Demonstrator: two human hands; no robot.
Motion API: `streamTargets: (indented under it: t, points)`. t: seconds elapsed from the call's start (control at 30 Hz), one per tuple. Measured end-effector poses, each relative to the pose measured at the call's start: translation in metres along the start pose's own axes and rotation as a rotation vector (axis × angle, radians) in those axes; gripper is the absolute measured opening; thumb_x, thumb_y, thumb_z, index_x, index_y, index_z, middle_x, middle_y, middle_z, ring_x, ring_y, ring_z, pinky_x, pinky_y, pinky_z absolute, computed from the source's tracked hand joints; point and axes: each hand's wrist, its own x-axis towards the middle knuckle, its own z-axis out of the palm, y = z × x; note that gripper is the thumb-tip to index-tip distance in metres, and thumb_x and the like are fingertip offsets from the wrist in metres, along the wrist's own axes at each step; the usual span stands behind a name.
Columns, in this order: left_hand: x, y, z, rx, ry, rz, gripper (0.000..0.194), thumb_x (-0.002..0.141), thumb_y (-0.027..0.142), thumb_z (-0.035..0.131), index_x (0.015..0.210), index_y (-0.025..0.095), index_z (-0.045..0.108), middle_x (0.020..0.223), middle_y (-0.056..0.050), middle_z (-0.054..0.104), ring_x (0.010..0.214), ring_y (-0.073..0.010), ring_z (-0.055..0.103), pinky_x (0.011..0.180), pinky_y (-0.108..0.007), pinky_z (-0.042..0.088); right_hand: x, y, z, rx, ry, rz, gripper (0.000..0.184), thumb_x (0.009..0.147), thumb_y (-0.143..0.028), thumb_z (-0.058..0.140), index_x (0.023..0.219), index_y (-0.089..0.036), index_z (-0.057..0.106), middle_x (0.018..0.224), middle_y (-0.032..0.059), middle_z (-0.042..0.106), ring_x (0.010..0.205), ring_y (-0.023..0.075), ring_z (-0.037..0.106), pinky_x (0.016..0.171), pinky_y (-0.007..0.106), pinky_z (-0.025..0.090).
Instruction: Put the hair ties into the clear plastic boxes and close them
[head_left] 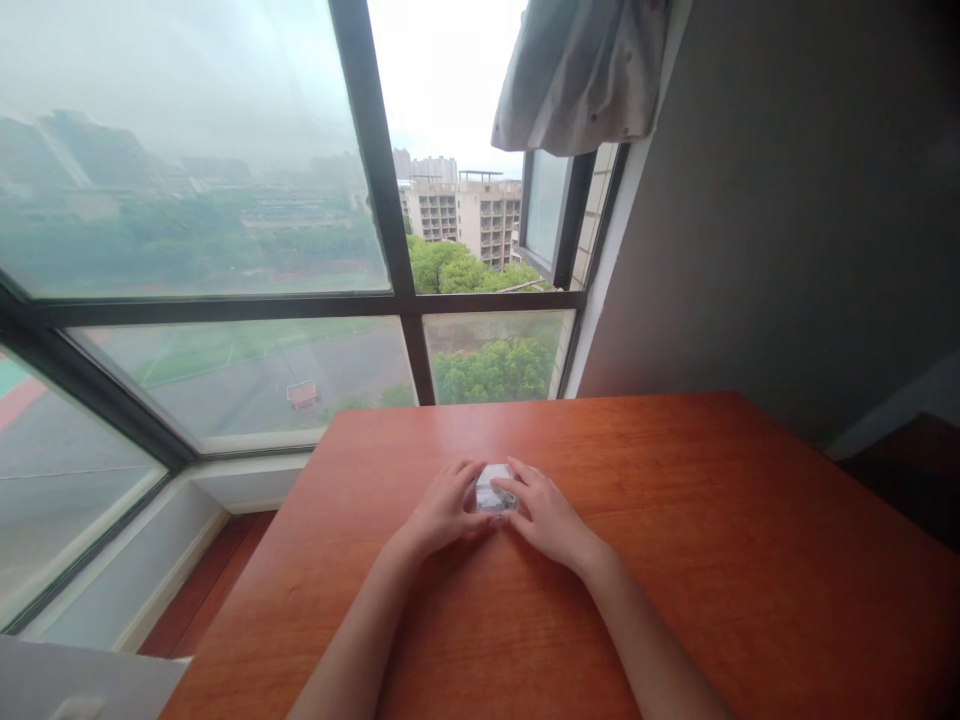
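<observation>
Between my two hands, on the reddish-brown wooden table (690, 520), is a small whitish, partly clear item (489, 490) that looks like a little packet or box. Something greyish shows at its lower right side, too small to make out. My left hand (446, 510) curves round its left side, thumb at the near edge. From the right, my right hand (547, 515) closes on it, with a finger across its top and the thumb near its front. Fingers of both hands cover parts of the item.
The table's far edge stands close to large dark-framed windows (225, 310). One pane (546, 215) is swung outward at the right, under a gathered curtain (585, 80). A grey wall (750, 250) rises behind the table's right part. A strip of red-brown floor (214, 575) shows at left.
</observation>
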Motion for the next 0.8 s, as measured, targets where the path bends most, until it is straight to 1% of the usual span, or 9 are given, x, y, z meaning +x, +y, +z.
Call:
streamTargets:
  t: [0.17, 0.3, 0.4, 0.53, 0.6, 0.67, 0.73, 0.77, 0.8]
  points:
    - [0.004, 0.001, 0.011, 0.074, 0.130, -0.082, 0.065, 0.069, 0.043, 0.076, 0.126, 0.020, 0.053, 0.117, -0.011, 0.058, 0.107, -0.0281, 0.055, 0.094, -0.042, 0.045, 0.003, -0.002, 0.015, -0.058, 0.113, 0.116, 0.053, 0.082, -0.025, 0.058, 0.134, -0.021, 0.051, 0.138, 0.0123, 0.048, 0.125, 0.0269, 0.045, 0.106, 0.040, 0.038]
    - [0.004, 0.004, 0.011, 0.073, 0.104, -0.064, 0.055, 0.077, 0.049, 0.067, 0.122, 0.019, 0.055, 0.111, -0.010, 0.060, 0.101, -0.0263, 0.057, 0.090, -0.040, 0.047, 0.002, -0.012, 0.023, -0.077, 0.149, 0.135, 0.058, 0.079, -0.028, 0.060, 0.135, -0.021, 0.048, 0.133, 0.0127, 0.051, 0.119, 0.0282, 0.048, 0.103, 0.042, 0.040]
    - [0.003, 0.004, 0.008, 0.019, 0.092, -0.061, 0.048, 0.087, 0.049, 0.055, 0.124, 0.019, 0.053, 0.113, -0.010, 0.060, 0.102, -0.0242, 0.058, 0.091, -0.038, 0.047, 0.006, -0.010, 0.026, -0.064, 0.202, 0.123, 0.054, 0.080, -0.033, 0.060, 0.131, -0.018, 0.051, 0.132, 0.0142, 0.052, 0.118, 0.0288, 0.049, 0.103, 0.042, 0.040]
    - [0.004, 0.003, 0.009, -0.013, 0.135, -0.087, 0.042, 0.092, 0.045, 0.049, 0.123, 0.018, 0.054, 0.111, -0.010, 0.062, 0.101, -0.0222, 0.059, 0.091, -0.036, 0.048, 0.011, 0.021, 0.016, -0.077, 0.402, 0.183, 0.053, 0.077, -0.025, 0.060, 0.129, -0.016, 0.053, 0.130, 0.0125, 0.054, 0.116, 0.0263, 0.051, 0.103, 0.038, 0.042]
    - [0.004, 0.003, 0.010, 0.024, 0.131, -0.079, 0.038, 0.092, 0.044, 0.048, 0.117, 0.018, 0.058, 0.109, -0.010, 0.062, 0.101, -0.0226, 0.059, 0.090, -0.036, 0.048, 0.009, 0.045, 0.003, -0.179, 0.530, 0.304, 0.052, 0.078, -0.021, 0.061, 0.129, -0.016, 0.053, 0.129, 0.0126, 0.055, 0.115, 0.0261, 0.053, 0.101, 0.038, 0.044]
    - [0.004, 0.004, 0.012, 0.077, 0.121, -0.062, 0.035, 0.092, 0.044, 0.048, 0.111, 0.018, 0.061, 0.111, -0.010, 0.061, 0.102, -0.0235, 0.059, 0.091, -0.037, 0.047, 0.003, 0.069, -0.011, -0.324, 0.627, 0.433, 0.043, 0.083, -0.027, 0.064, 0.124, -0.018, 0.057, 0.126, 0.0130, 0.056, 0.110, 0.0257, 0.056, 0.094, 0.039, 0.048]
    - [0.004, 0.004, 0.013, 0.120, 0.118, -0.047, 0.033, 0.092, 0.043, 0.048, 0.109, 0.019, 0.062, 0.112, -0.010, 0.061, 0.103, -0.0239, 0.058, 0.092, -0.038, 0.047, -0.006, 0.087, -0.023, -0.356, 0.665, 0.482, 0.036, 0.090, -0.032, 0.060, 0.122, -0.016, 0.058, 0.123, 0.0132, 0.057, 0.105, 0.0238, 0.058, 0.089, 0.040, 0.051]
    - [0.003, 0.004, 0.014, 0.133, 0.118, -0.043, 0.033, 0.092, 0.043, 0.048, 0.109, 0.019, 0.062, 0.112, -0.010, 0.061, 0.102, -0.0238, 0.058, 0.091, -0.038, 0.046, -0.010, 0.093, -0.027, -0.366, 0.677, 0.496, 0.034, 0.093, -0.035, 0.057, 0.122, -0.016, 0.056, 0.122, 0.0093, 0.057, 0.103, 0.0214, 0.060, 0.086, 0.041, 0.052]
    - [0.003, 0.003, 0.014, 0.140, 0.117, -0.039, 0.032, 0.092, 0.043, 0.048, 0.107, 0.019, 0.063, 0.112, -0.010, 0.061, 0.101, -0.0236, 0.058, 0.091, -0.038, 0.046, -0.014, 0.098, -0.030, -0.373, 0.686, 0.506, 0.034, 0.093, -0.035, 0.058, 0.122, -0.016, 0.056, 0.121, 0.0092, 0.057, 0.103, 0.0214, 0.060, 0.086, 0.041, 0.052]
